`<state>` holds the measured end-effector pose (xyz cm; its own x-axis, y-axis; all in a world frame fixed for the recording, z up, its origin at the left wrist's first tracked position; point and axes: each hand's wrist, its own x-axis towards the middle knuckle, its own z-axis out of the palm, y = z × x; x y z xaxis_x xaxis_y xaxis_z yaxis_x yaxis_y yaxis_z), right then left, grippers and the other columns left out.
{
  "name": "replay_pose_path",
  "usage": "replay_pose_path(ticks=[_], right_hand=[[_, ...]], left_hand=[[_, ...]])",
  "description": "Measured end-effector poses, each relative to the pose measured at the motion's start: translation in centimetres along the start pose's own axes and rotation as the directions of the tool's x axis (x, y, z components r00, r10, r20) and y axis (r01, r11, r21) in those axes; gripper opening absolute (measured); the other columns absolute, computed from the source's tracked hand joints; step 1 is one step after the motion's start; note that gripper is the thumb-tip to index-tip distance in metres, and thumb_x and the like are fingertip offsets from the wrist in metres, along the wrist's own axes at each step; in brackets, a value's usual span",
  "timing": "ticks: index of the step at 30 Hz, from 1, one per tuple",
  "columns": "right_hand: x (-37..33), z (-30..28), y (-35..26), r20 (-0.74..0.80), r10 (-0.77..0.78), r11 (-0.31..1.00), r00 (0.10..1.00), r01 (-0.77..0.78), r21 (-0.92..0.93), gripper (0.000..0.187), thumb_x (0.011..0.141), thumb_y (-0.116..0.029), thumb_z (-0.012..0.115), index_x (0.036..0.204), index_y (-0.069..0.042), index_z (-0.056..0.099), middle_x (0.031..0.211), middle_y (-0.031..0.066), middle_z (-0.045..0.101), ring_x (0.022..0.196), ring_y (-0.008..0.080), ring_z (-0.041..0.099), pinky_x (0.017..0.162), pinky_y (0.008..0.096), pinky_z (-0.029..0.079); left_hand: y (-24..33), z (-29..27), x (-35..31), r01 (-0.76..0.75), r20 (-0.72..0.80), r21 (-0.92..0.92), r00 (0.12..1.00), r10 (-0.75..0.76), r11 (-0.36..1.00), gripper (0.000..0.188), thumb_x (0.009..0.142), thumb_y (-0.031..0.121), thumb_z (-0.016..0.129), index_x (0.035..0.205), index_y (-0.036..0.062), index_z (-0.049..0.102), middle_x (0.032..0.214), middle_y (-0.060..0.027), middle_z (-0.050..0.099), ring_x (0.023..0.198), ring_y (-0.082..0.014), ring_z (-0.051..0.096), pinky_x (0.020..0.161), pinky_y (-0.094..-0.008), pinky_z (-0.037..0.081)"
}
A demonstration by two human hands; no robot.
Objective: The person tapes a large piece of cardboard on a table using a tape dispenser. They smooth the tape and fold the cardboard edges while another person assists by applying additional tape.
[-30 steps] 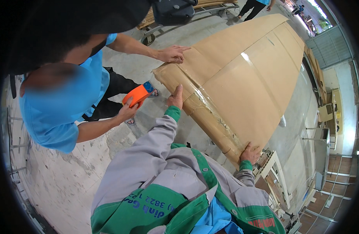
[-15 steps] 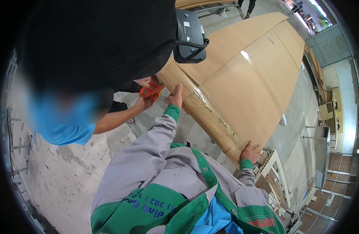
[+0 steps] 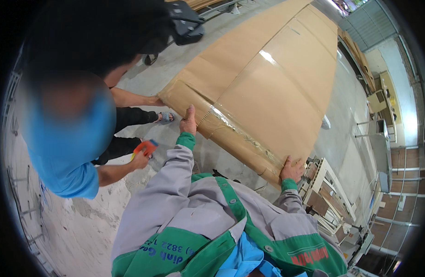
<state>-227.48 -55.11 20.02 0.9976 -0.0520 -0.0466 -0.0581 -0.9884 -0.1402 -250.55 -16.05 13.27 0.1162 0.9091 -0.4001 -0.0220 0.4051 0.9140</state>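
Note:
A large flat panel wrapped in brown cardboard (image 3: 286,87) stretches away from me, its near edge folded over and bound with shiny clear tape (image 3: 237,128). Near the left part of that edge, my left hand (image 3: 188,121) grips it, thumb on top and the other fingers hidden beneath. My right hand (image 3: 293,170) holds the near right corner, its fingers over the top. At my left a co-worker in a blue shirt (image 3: 62,161) has one hand at the panel's left corner. The co-worker's other hand, lowered, holds an orange tape dispenser (image 3: 145,147).
Pale wooden frames (image 3: 330,194) are stacked just beyond my right hand. A metal stand (image 3: 378,143) is farther right, near the wall. Worn concrete floor (image 3: 95,221) lies to the left, where the co-worker's sandalled foot (image 3: 166,117) is close to the panel.
The co-worker has drawn the orange tape dispenser away from the panel, down and left, and straightened back a little. My hands keep their places on the panel while the view has shifted.

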Motion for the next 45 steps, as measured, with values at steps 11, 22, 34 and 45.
replay_pose_path(ticks=[11, 22, 34, 45], right_hand=[[0.0, 0.5, 0.2, -0.071, -0.012, 1.000, 0.997, 0.012, -0.003, 0.089, 0.096, -0.068, 0.053, 0.161, -0.011, 0.031, 0.156, 0.0299, 0.037, 0.147, 0.0445, 0.033, 0.118, 0.0570, 0.031], [0.0, 0.5, 0.3, -0.048, -0.016, 1.000, 0.999, 0.015, -0.010, 0.091, 0.096, -0.068, 0.054, 0.161, -0.010, 0.030, 0.157, 0.0307, 0.034, 0.148, 0.0445, 0.031, 0.118, 0.0569, 0.029], [-0.5, -0.7, 0.0, -0.030, -0.027, 0.998, 0.999, 0.029, 0.056, 0.090, 0.096, -0.062, 0.058, 0.162, -0.009, 0.027, 0.159, 0.0316, 0.031, 0.150, 0.0461, 0.028, 0.120, 0.0561, 0.027], [-0.3, -0.3, 0.4, -0.055, -0.052, 0.997, 0.997, 0.055, 0.047, 0.089, 0.096, -0.062, 0.057, 0.161, -0.009, 0.028, 0.158, 0.0310, 0.033, 0.149, 0.0458, 0.028, 0.119, 0.0564, 0.027]], left_hand=[[-1.6, -0.5, 1.1, 0.000, 0.097, -0.128, 0.995, 0.013, 0.992, 0.079, 0.094, 0.057, 0.071, 0.135, -0.0097, 0.062, 0.137, -0.0157, 0.064, 0.118, -0.0240, 0.061, 0.102, -0.0344, 0.047], [-2.0, -0.8, 1.8, 0.031, 0.120, -0.155, 0.993, -0.012, 0.987, 0.067, 0.095, 0.048, 0.074, 0.127, -0.0102, 0.066, 0.126, -0.0140, 0.069, 0.106, -0.0213, 0.064, 0.094, -0.0334, 0.051], [-1.9, -0.5, 1.5, 0.021, 0.060, -0.122, 0.998, -0.013, 0.992, 0.072, 0.095, 0.052, 0.072, 0.129, -0.0114, 0.063, 0.127, -0.0149, 0.068, 0.110, -0.0239, 0.063, 0.098, -0.0355, 0.050], [-2.8, -1.1, 2.3, 0.008, 0.161, -0.143, 0.987, 0.016, 0.990, 0.068, 0.099, 0.050, 0.067, 0.132, -0.0090, 0.063, 0.129, -0.0132, 0.067, 0.112, -0.0220, 0.062, 0.097, -0.0350, 0.050]])
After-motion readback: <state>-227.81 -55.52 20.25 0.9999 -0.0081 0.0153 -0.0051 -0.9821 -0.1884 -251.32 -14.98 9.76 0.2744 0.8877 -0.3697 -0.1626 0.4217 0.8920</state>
